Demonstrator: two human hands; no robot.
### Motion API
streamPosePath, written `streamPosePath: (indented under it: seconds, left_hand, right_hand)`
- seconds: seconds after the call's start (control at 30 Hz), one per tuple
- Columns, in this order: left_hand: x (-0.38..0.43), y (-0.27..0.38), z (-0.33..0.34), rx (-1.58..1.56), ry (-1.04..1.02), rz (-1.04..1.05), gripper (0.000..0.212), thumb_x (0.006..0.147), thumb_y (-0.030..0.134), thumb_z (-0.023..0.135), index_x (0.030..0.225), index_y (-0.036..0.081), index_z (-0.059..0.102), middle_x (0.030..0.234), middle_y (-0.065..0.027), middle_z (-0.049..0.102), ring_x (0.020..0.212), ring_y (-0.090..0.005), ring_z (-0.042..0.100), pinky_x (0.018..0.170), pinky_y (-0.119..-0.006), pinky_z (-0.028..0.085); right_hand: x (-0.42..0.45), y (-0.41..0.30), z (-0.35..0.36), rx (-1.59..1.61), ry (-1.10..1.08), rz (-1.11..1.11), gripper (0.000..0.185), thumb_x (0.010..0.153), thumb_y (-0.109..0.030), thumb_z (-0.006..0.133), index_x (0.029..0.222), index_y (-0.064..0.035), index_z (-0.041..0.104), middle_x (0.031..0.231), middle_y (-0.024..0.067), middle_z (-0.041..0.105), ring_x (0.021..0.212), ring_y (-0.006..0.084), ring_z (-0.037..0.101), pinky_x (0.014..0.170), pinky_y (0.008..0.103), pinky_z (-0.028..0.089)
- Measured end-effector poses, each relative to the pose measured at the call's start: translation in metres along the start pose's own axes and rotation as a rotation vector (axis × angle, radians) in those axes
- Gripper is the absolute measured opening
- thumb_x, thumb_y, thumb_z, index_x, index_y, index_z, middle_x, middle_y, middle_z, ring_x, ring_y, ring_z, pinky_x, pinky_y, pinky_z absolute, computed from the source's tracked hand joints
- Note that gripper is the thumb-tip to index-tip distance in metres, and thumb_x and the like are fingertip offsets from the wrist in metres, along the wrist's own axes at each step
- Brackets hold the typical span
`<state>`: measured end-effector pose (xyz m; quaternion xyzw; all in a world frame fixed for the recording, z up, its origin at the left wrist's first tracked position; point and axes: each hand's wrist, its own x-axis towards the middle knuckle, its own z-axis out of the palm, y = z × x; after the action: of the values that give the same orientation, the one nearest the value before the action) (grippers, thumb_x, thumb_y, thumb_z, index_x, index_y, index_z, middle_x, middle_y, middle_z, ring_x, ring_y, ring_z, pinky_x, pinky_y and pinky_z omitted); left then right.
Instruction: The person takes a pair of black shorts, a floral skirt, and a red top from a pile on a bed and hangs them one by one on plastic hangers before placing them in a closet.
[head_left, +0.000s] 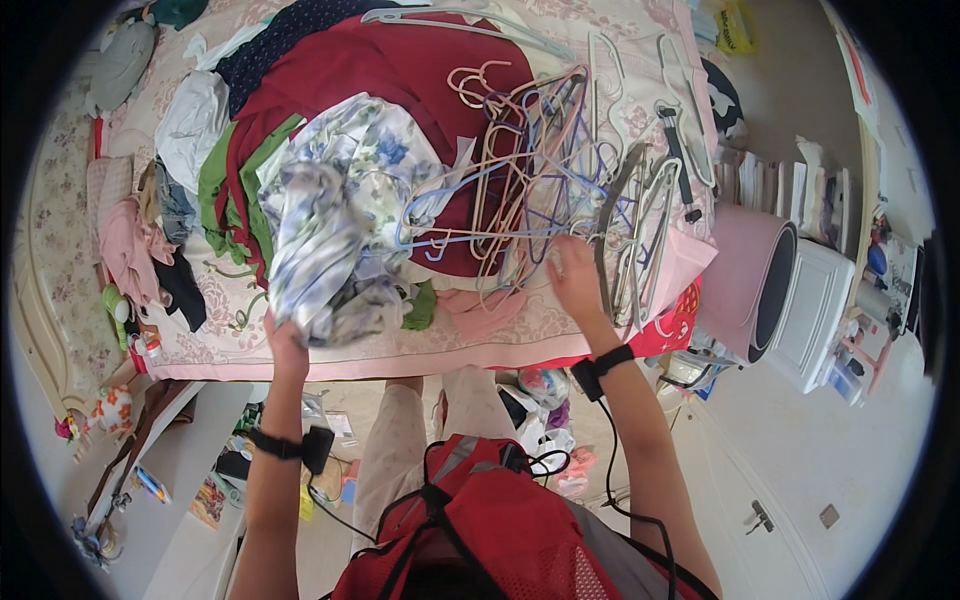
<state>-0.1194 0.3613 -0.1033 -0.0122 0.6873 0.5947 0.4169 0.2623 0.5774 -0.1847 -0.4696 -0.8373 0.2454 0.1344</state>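
Observation:
Near the bed's front edge, my left hand (287, 337) grips the lower end of a white garment with blue floral print (322, 225), which is bunched up and partly blurred. A dark red cloth (337, 60) and a green garment (217, 187) lie beneath it. My right hand (576, 274) rests at the near side of a tangled heap of wire and plastic clothes hangers (525, 172), fingers apart; whether its fingertips touch a hanger cannot be told. Grey hangers (645, 240) lie just right of that hand.
More clothes lie at the left, including a white garment (193, 112) and a pink one (131, 240). Loose hangers (686, 112) and a black rod (679, 161) lie on the bed's right. A rolled pink mat (739, 277) stands beside the bed. Bags (544, 412) lie on the floor.

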Motion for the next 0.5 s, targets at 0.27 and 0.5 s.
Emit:
streamPosePath:
  seconds: [0.27,0.5]
  left_hand:
    - [-0.088,0.004,-0.085,0.049,-0.042,-0.021,0.065,0.058,-0.002,0.042,0.122,0.001,0.042,0.114,-0.0105,0.051,0.099,-0.0245,0.055,0.084,-0.034,0.046]
    - [-0.149,0.068,-0.093,-0.544,-0.266,-0.259,0.074,0.053,0.006,0.051,0.125,-0.003,0.039,0.12,-0.0154,0.05,0.106,-0.0279,0.052,0.091,-0.037,0.043]
  right_hand:
    - [0.039,-0.052,0.024,-0.044,-0.174,-0.156,0.028,0.073,-0.011,0.064,0.099,-0.0065,0.054,0.095,0.0088,0.053,0.095,0.0269,0.052,0.079,0.0374,0.043]
    - [0.023,-0.04,0.021,-0.206,-0.293,-0.279,0.019,0.074,-0.014,0.063,0.089,-0.0056,0.056,0.093,0.0089,0.055,0.094,0.0267,0.052,0.078,0.0384,0.042]
